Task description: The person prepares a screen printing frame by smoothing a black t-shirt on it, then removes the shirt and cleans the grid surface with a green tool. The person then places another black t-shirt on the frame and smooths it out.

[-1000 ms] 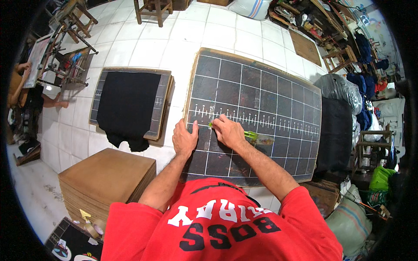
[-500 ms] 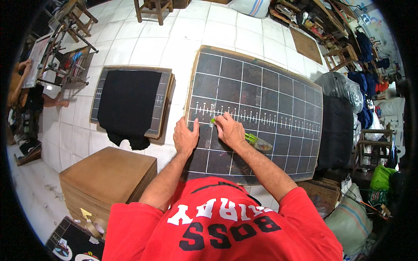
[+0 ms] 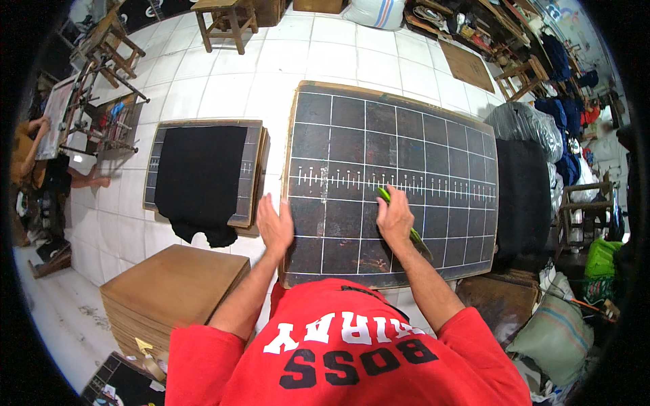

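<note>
My left hand (image 3: 275, 224) rests open at the left edge of a dark gridded board (image 3: 325, 128), which has white lines and a band of tick marks. Farther right, my right hand (image 3: 396, 218) is closed on a slim green tool (image 3: 384, 194) just below the tick marks. The tool slants down-right under my hand to a wider, dull lower part (image 3: 422, 249), too small to make out clearly.
A black cloth (image 3: 196, 169) covers a smaller board at left. A brown stack of sheets (image 3: 169, 284) stands lower left. Another person's arm (image 3: 30, 152) holds a frame far left. Wrapped bundles (image 3: 525, 128), stools (image 3: 223, 20) and a sack (image 3: 552, 325) surround the board.
My right hand has moved right with the green tool, away from the left part of the tick band. My left hand has shifted left to the board's edge, and the view has shifted slightly.
</note>
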`<state>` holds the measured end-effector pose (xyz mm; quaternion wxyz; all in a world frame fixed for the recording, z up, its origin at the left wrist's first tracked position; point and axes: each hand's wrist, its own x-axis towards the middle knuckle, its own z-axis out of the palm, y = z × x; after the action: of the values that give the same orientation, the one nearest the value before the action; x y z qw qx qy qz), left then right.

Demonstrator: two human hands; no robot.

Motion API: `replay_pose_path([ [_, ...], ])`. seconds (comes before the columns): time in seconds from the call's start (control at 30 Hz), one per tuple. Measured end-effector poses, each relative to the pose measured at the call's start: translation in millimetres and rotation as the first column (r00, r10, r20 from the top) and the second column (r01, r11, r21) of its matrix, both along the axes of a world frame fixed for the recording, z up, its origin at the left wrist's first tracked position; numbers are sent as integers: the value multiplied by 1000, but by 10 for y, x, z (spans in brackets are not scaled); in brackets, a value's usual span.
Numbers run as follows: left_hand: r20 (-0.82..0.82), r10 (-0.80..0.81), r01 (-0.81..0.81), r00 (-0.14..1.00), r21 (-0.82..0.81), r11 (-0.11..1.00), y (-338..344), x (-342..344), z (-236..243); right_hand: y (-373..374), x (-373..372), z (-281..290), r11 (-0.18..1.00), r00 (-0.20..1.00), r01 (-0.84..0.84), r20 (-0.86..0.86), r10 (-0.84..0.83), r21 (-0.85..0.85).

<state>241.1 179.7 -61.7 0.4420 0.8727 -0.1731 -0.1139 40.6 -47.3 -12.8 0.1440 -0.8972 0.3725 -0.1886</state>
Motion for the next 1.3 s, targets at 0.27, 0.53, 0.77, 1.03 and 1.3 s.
replay_pose_path([
  [0.27,226,-932,875,284,336,348,-530,-907,495,14,-455,-234,957,973,36,-207,-99,-286],
  [0.53,417,-693,409,588,586,699,-226,401,304,-128,-515,-202,964,990,20,-127,-56,-264],
  [0.77,236,-902,786,362,443,432,-200,-662,419,-169,-525,-231,983,998,28,-53,-38,-182],
  [1.03,369,-885,666,285,588,459,-250,286,395,-173,-530,-213,987,999,20,-26,-25,-162],
  [1.3,288,-919,792,268,477,381,-261,-230,378,-194,-518,-201,988,1000,22,-7,-23,-153],
])
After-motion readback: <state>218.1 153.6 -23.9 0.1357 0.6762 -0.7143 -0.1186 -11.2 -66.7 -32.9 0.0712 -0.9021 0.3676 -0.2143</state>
